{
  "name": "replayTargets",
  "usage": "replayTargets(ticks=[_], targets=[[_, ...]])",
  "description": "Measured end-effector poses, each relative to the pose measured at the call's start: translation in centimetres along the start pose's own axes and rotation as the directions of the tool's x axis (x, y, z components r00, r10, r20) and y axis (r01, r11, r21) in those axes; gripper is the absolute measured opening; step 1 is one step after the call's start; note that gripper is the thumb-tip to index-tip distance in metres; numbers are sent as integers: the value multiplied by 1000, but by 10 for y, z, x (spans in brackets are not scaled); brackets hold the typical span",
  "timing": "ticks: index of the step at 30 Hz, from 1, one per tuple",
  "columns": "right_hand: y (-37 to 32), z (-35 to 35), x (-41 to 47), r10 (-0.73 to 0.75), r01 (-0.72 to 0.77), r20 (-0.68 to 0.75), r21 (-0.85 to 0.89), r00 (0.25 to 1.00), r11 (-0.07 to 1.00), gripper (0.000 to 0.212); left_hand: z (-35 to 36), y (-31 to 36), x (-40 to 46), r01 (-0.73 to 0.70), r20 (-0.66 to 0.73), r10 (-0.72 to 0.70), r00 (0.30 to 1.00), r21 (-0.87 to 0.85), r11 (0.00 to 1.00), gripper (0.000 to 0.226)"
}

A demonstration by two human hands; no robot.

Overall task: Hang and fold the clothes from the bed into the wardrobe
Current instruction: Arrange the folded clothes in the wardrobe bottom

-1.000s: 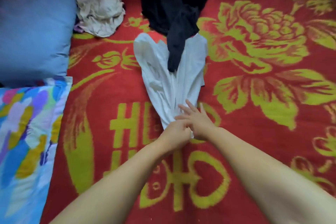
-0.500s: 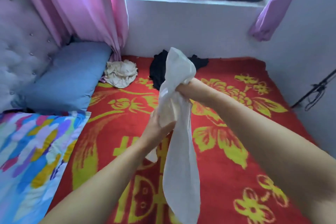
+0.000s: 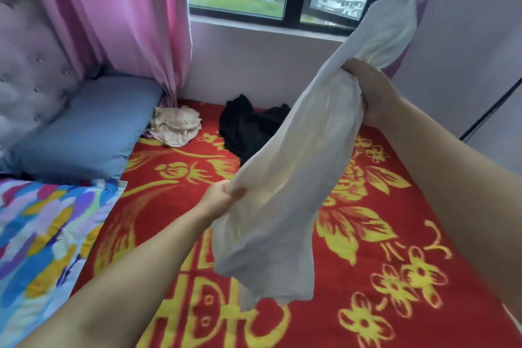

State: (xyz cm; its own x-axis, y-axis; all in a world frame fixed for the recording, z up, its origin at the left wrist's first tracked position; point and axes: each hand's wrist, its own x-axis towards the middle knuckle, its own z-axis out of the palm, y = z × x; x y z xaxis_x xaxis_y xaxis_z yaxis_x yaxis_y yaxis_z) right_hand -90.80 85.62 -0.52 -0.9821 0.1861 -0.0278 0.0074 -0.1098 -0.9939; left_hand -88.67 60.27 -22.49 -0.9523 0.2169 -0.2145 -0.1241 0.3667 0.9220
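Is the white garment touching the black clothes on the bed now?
Cannot tell. In the head view the white garment, held up by both hands, overlaps the black clothes, hiding any gap.

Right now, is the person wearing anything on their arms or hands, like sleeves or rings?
No. Both forearms are bare for as far as the picture shows, with no sleeves in view. The left hand and right hand show no gloves, watch or bracelet; rings cannot be made out.

The red blanket [image 3: 175,206] covering the bed is showing a large yellow double-happiness character, 囍, woven near its lower edge; part of it is lying behind the white garment [image 3: 285,192]. Smaller yellow marks near the black clothing [image 3: 248,127] are too blurred to read.
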Motion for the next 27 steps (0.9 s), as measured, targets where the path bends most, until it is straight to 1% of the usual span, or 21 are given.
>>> replayTargets(ticks=[2, 4, 5, 7, 8, 9, 10, 12, 13, 15, 16, 17, 19, 20, 21, 22, 23, 25, 27], targets=[[12, -20, -4, 39, -42, -104, -29, 994, 999, 18, -20, 10, -3, 40, 45, -39, 998, -30, 999, 51], [25, -36, -6, 66, -85, -184, -100, 981, 991, 18, -36, 24, -6, 68, 148, -68, 987, 1, 998, 40], [32, -43, -5, 75, -112, -223, -157, 972, 981, 23, -42, 30, -6, 85, 189, -86, 978, 13, 996, 38], [45, -53, -3, 65, -155, -292, -298, 954, 942, 33, -50, 39, -5, 127, 233, -111, 966, -54, 991, 34], [50, -57, -3, 49, -159, -296, -360, 954, 919, 31, -53, 44, -5, 148, 243, -113, 963, -129, 981, 32], [57, -60, -2, 50, -159, -264, -410, 963, 898, 26, -55, 50, -5, 163, 242, -110, 964, -211, 964, 30], [62, -61, -5, 76, -162, -202, -453, 976, 876, 24, -56, 55, -6, 179, 251, -107, 962, -283, 942, 28], [70, -57, -7, 156, -165, -64, -553, 986, 817, 27, -55, 66, -7, 200, 294, -91, 952, -366, 909, 26], [73, -52, -7, 180, -145, -9, -635, 984, 759, 32, -53, 72, -8, 207, 311, -85, 947, -386, 899, 27], [69, -30, -16, 211, -70, 54, -838, 976, 541, 42, -47, 82, -9, 217, 330, -72, 941, -429, 877, 35], [65, -16, -24, 257, -37, 92, -888, 962, 457, 44, -45, 86, -9, 219, 329, -65, 942, -458, 861, 40], [63, -3, -33, 339, -2, 162, -899, 927, 437, 41, -42, 88, -7, 225, 328, -61, 943, -487, 844, 44], [61, 21, -53, 533, 41, 310, -888, 787, 457, 43, -34, 94, -5, 236, 307, -71, 949, -546, 804, 50], [63, 31, -61, 592, 49, 349, -885, 727, 462, 47, -30, 98, -6, 249, 289, -91, 953, -573, 781, 51], [69, 40, -67, 615, 57, 369, -883, 697, 465, 51, -27, 100, -4, 259, 268, -115, 957, -601, 756, 51], [75, 47, -73, 603, 79, 380, -882, 702, 464, 52, -25, 102, -3, 263, 251, -129, 959, -630, 731, 52], [82, 54, -76, 556, 119, 390, -880, 734, 460, 51, -24, 103, -1, 260, 235, -136, 962, -655, 710, 54], [94, 60, -79, 410, 196, 404, -865, 818, 461, 41, -27, 105, 1, 241, 207, -133, 969, -691, 682, 64], [99, 60, -77, 302, 170, 362, -841, 882, 513, 40, -33, 102, 1, 211, 188, -107, 976, -716, 665, 69]])
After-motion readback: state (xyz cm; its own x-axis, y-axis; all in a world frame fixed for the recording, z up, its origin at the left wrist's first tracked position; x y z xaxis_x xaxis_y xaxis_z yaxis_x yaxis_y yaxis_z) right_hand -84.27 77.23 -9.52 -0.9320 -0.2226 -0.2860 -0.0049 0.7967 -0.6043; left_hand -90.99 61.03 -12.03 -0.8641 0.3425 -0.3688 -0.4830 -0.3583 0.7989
